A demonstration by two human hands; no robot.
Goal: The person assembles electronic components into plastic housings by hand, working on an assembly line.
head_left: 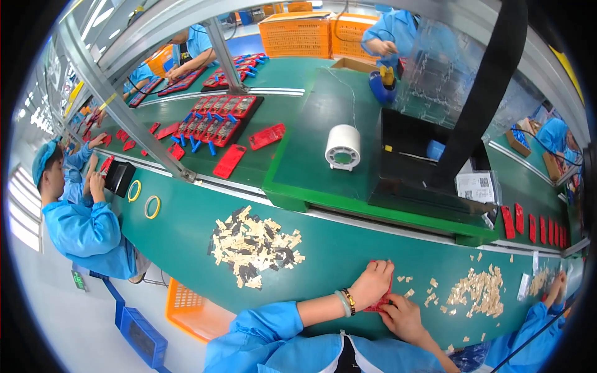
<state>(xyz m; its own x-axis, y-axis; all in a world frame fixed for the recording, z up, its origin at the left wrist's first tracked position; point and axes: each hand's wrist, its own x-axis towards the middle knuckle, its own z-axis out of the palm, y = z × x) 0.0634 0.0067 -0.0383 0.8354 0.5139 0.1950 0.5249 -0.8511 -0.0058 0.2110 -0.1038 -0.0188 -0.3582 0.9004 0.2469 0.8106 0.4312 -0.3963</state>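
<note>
A flat red panel [377, 306] is at the near edge of the green workbench, partly covered by both my hands. My left hand [372, 287], with a bracelet and a bangle at the wrist, has its fingers curled at the panel's upper part. Lower down, my right hand [404, 317] grips the panel's right side with thumb and fingers. What the fingertips press on is too small to make out. To the right lies a scattered pile of small cream pieces [482, 292]. A larger pile of cream and black pieces [255, 245] lies to the left.
Beyond my bench runs a green conveyor with red panels [230, 161] and a loaded rack [217, 118]. A small white fan [342, 148] and a black box [410, 133] stand ahead. Two tape rolls [152, 207] lie left. Co-workers sit left [87, 230] and right; an orange crate [193, 311] is below.
</note>
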